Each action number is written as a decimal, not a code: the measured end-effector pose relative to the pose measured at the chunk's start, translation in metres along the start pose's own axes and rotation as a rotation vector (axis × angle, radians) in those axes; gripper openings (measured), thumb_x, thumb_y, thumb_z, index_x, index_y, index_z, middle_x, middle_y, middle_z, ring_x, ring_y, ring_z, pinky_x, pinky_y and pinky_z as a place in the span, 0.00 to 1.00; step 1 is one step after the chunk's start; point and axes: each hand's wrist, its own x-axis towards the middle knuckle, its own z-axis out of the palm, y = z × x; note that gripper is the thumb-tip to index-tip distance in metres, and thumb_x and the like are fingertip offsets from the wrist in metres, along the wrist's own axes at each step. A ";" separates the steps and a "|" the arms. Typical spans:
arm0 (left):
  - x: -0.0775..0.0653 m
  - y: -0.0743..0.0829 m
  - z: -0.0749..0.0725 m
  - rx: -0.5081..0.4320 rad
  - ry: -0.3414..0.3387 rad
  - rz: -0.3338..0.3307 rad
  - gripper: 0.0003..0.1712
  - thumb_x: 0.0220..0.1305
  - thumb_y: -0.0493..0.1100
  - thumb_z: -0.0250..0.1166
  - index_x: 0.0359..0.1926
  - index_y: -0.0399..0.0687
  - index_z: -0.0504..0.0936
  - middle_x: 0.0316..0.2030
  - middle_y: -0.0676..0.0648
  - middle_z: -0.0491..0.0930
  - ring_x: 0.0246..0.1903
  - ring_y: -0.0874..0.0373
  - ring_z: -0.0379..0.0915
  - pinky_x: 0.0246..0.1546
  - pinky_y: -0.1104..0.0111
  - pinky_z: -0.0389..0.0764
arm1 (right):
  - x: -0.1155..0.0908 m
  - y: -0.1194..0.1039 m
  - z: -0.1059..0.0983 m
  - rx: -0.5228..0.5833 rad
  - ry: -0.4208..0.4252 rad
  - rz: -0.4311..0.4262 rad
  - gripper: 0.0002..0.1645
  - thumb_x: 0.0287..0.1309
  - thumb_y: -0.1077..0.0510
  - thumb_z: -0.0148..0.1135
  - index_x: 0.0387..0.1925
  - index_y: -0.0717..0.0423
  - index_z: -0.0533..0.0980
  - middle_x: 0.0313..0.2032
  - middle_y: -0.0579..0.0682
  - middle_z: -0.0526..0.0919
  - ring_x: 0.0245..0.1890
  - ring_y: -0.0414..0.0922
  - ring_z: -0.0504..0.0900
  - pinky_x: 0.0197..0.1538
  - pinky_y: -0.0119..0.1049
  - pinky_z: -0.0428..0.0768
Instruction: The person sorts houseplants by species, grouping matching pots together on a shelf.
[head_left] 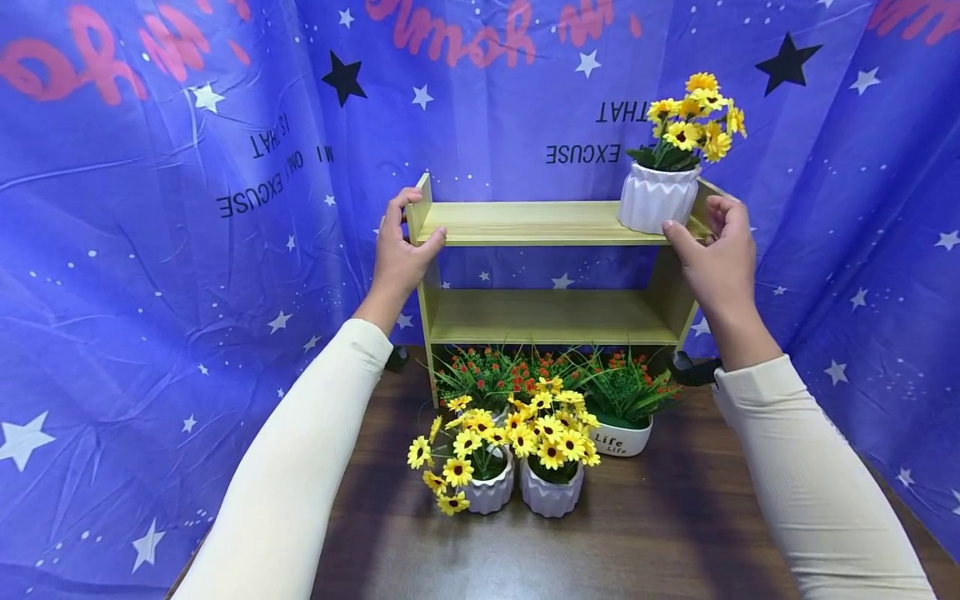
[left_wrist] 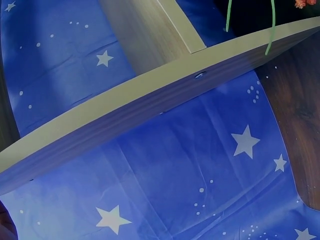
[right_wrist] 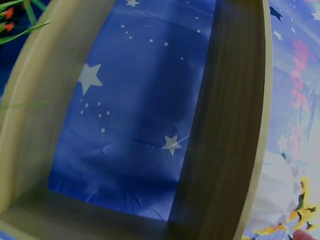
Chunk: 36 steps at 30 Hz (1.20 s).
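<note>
A pale wooden two-tier shelf (head_left: 517, 223) stands against the curtain. My left hand (head_left: 399, 254) grips its upper left side panel, thumb in front and fingers round the outer edge. At the upper right corner, my right hand (head_left: 722, 258) holds the other side panel, its thumb by the base of a white pot of yellow flowers (head_left: 658, 198) on the top board. The left wrist view shows the shelf's side panel (left_wrist: 125, 95) from outside. Boards of the shelf (right_wrist: 230, 100) fill the right wrist view, with the white pot (right_wrist: 274, 192) blurred at its lower right.
Two white pots of yellow flowers (head_left: 551, 492) stand on the dark wooden table (head_left: 637, 533) before the shelf. Behind them, red-flowered grassy plants (head_left: 480, 375) sit under the lower board, one in a white "Life" planter (head_left: 621, 440). A blue starry curtain (head_left: 135, 275) surrounds the table.
</note>
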 end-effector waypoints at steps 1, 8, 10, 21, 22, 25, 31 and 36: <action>0.000 0.000 0.000 -0.003 0.004 0.003 0.32 0.55 0.37 0.72 0.60 0.43 0.71 0.64 0.51 0.70 0.55 0.52 0.68 0.44 0.65 0.74 | -0.004 0.001 -0.002 -0.001 0.000 -0.009 0.43 0.58 0.48 0.67 0.68 0.60 0.62 0.69 0.56 0.66 0.69 0.43 0.64 0.69 0.37 0.62; 0.001 0.000 0.001 -0.031 0.015 0.016 0.32 0.54 0.33 0.72 0.59 0.39 0.70 0.65 0.46 0.70 0.55 0.46 0.67 0.47 0.52 0.75 | -0.035 0.008 -0.015 0.009 0.012 -0.046 0.39 0.60 0.49 0.67 0.67 0.57 0.64 0.67 0.52 0.68 0.66 0.42 0.68 0.66 0.40 0.66; 0.000 0.002 0.002 -0.037 0.011 0.008 0.31 0.55 0.32 0.71 0.59 0.36 0.70 0.66 0.43 0.69 0.56 0.43 0.67 0.48 0.48 0.74 | -0.045 0.010 -0.017 0.014 0.020 -0.064 0.37 0.60 0.51 0.68 0.66 0.58 0.65 0.66 0.52 0.69 0.64 0.42 0.70 0.65 0.40 0.69; -0.014 0.046 -0.004 -0.058 0.005 0.001 0.28 0.55 0.28 0.67 0.57 0.31 0.69 0.64 0.36 0.69 0.55 0.40 0.67 0.48 0.47 0.74 | -0.099 0.031 -0.017 0.057 0.036 -0.045 0.33 0.58 0.58 0.70 0.63 0.58 0.69 0.59 0.51 0.75 0.58 0.43 0.75 0.56 0.31 0.74; -0.014 0.046 -0.004 -0.062 0.006 0.005 0.28 0.55 0.28 0.67 0.57 0.31 0.69 0.64 0.35 0.68 0.55 0.40 0.67 0.48 0.46 0.74 | -0.104 0.034 -0.017 0.055 0.039 -0.039 0.33 0.58 0.58 0.70 0.63 0.57 0.69 0.59 0.52 0.75 0.58 0.44 0.75 0.55 0.31 0.74; -0.013 0.043 -0.003 -0.069 0.004 0.005 0.28 0.55 0.28 0.67 0.58 0.32 0.69 0.64 0.36 0.68 0.55 0.40 0.67 0.48 0.47 0.74 | -0.114 0.041 -0.016 0.047 0.044 -0.010 0.33 0.58 0.57 0.70 0.63 0.56 0.70 0.59 0.53 0.76 0.57 0.44 0.76 0.54 0.30 0.74; -0.004 0.013 0.002 -0.065 0.010 -0.004 0.30 0.55 0.29 0.69 0.58 0.33 0.69 0.66 0.40 0.68 0.56 0.42 0.67 0.45 0.58 0.74 | -0.133 0.056 -0.014 0.055 0.031 0.011 0.33 0.58 0.60 0.70 0.64 0.60 0.68 0.59 0.54 0.75 0.58 0.44 0.75 0.54 0.28 0.74; -0.001 0.003 0.004 -0.053 0.017 0.013 0.31 0.54 0.31 0.71 0.59 0.38 0.70 0.65 0.46 0.69 0.55 0.46 0.69 0.45 0.60 0.73 | -0.150 0.067 -0.013 0.043 -0.003 0.035 0.33 0.59 0.60 0.69 0.64 0.62 0.68 0.58 0.55 0.76 0.55 0.40 0.75 0.53 0.25 0.73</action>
